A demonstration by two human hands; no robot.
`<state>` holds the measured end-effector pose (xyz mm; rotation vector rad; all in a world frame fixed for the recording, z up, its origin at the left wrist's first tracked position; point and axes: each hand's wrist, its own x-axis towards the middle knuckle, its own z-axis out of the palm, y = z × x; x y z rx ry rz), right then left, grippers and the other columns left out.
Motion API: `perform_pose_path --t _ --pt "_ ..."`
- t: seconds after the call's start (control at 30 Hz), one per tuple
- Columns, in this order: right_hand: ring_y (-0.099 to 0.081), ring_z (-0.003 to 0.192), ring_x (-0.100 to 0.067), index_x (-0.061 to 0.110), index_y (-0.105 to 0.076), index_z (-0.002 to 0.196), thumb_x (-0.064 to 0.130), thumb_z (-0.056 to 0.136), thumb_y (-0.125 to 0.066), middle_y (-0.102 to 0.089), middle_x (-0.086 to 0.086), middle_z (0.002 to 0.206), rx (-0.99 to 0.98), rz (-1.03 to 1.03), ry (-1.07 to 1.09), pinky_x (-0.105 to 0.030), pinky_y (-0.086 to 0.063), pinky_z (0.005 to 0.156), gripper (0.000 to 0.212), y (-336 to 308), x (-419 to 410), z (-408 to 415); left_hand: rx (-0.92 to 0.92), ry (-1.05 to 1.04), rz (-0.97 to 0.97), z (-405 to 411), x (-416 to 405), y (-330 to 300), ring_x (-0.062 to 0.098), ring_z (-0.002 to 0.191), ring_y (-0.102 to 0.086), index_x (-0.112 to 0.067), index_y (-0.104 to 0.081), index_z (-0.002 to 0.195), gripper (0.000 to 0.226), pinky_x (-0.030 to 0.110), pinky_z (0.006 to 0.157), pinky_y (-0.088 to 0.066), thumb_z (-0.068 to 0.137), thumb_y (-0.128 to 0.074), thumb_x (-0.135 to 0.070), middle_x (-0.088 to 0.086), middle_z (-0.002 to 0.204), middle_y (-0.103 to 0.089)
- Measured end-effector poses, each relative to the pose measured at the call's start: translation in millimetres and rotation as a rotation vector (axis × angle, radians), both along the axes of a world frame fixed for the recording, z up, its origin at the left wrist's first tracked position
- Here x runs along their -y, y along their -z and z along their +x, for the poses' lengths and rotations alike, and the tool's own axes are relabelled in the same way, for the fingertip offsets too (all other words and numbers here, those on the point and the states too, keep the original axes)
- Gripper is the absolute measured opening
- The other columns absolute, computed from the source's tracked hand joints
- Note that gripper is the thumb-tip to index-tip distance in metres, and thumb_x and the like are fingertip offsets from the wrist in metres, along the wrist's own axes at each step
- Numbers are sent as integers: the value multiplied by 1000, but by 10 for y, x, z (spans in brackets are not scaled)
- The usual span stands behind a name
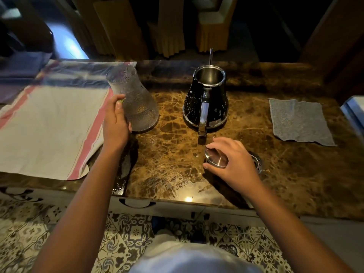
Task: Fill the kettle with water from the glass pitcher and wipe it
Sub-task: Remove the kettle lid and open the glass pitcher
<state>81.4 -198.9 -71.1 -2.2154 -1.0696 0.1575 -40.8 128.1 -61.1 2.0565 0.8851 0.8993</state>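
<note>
- At the brown marble counter (pixel 246 186), I have my left hand (pixel 116 123) wrapped around the lower body of the textured glass pitcher (pixel 134 99), which leans away from me with its base edge near the stone; whether it is fully lifted I cannot tell.
- My right hand (pixel 234 162) is clasped over the round steel kettle lid (pixel 215 157), fingers curled around its rim, just above or on the counter beside a perforated metal drain (pixel 257 162).
- The black speckled kettle (pixel 206 99) stands upright in the middle of the counter, mouth open, handle toward me, thin spout rising behind.
- A little water shows in the pitcher's base; the kettle's interior level is not readable from here.
- The step in hand looks like the pour: I would park the lid well clear, raise the pitcher over the open mouth, and tip slowly so the stream lands inside the rim rather than down the dark shell.
- The wet glass may slip, so a firm grip low on the body matters.
- The grey cloth (pixel 299 121) lies flat to the right, well apart from the kettle, ready for the wipe.
- A white towel with pink stripes (pixel 51 125) covers the left side.
</note>
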Motion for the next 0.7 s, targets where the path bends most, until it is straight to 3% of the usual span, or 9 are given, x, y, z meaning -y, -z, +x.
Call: perform_pose_path --t 0.27,0.5,0.7 --pt "-47 131 -20 32 -68 128 48 81 -85 -59 8 141 4 -101 3 -37 -48 98 53 200 -37 -55 1 -23 21 -13 13 -10 45 117 -59 -39 -47 134 36 49 90 -50 109 -24 -50 28 126 -60" --pt "-49 134 -26 28 -66 133 46 83 -84 -58 4 144 89 -116 39 -42 -49 103 56 255 -79 -132 5 -9 2 -15 6 4 50 114 -59 -40 -48 134 36 56 91 -50 109 -25 -51 31 124 -60" --pt "-29 151 -23 36 -35 159 59 94 -61 -29 5 169 159 -277 -25 -48 -35 116 74 324 -33 -211 -4 -6 -28 -15 39 -32 50 118 -57 -41 -48 133 34 58 93 -49 109 -26 -49 30 129 -58"
